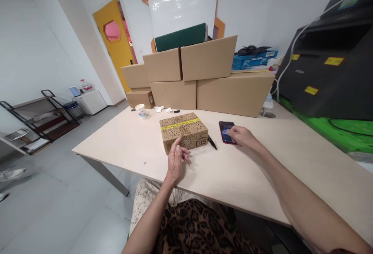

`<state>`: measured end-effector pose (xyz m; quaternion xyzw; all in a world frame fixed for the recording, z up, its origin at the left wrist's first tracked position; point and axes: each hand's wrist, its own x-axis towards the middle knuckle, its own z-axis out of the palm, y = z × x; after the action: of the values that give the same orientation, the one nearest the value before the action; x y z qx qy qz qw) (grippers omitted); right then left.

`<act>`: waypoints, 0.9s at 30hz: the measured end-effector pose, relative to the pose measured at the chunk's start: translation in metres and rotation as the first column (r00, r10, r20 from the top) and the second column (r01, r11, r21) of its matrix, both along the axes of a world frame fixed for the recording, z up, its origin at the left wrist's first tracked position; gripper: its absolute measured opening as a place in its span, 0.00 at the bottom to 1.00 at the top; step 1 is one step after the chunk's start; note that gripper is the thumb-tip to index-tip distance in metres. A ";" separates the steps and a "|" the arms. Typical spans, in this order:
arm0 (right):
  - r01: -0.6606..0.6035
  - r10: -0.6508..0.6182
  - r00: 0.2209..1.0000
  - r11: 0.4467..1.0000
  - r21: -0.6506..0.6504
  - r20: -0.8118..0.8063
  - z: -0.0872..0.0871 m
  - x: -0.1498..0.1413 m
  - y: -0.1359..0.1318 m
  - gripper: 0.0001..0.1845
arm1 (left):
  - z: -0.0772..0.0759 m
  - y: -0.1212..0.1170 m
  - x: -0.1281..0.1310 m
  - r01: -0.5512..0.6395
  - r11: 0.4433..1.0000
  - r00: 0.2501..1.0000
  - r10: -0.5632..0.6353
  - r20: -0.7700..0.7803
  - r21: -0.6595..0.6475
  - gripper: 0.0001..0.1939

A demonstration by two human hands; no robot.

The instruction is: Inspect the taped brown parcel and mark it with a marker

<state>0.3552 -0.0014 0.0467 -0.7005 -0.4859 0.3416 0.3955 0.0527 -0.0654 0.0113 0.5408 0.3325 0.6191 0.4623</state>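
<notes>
We have a speckled carton (184,134) lying flat on the pale surface (116,141), straight in front of us, a strip of yellow tape (181,124) across its top and a dark logo on its near face. Our left hand (176,160) is at the carton's near side, its grip loose and spread, nothing between the fingers; we cannot tell whether a fingertip touches the cardboard. Our right hand (241,136) is over the lower part of a phone (223,127), which lies face up with its screen lit. Its fingers are bent toward the glass — whether that grip is pressed together, we cannot tell. Between carton and phone we see a black pen (213,143), just beside the carton's right end. Farther back are a paper cup (140,110) and crumpled tissues (159,109), in front of stacked brown boxes (210,61) — a dark green box (180,37) rests on top.
</notes>
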 end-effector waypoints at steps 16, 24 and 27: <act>-0.090 0.079 0.821 0.996 -0.010 0.565 0.006 -0.056 -0.001 0.16 | -0.001 -0.014 -0.015 -0.461 0.837 0.864 0.499 -0.064 0.296 0.27; -0.289 0.350 0.927 0.897 0.334 -0.137 -0.004 -0.086 -0.004 0.33 | 0.013 0.003 -0.044 -0.344 0.920 0.938 0.326 -0.119 -0.188 0.49; -0.193 0.283 0.941 0.899 0.392 -0.185 0.006 -0.086 -0.012 0.36 | 0.031 -0.003 -0.048 -0.333 0.937 0.939 0.320 -0.124 -0.103 0.51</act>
<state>0.2697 -0.0135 0.0527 -0.5027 -0.5730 0.3717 0.5299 0.0044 -0.0681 0.0427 0.4805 0.4791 0.6362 0.3673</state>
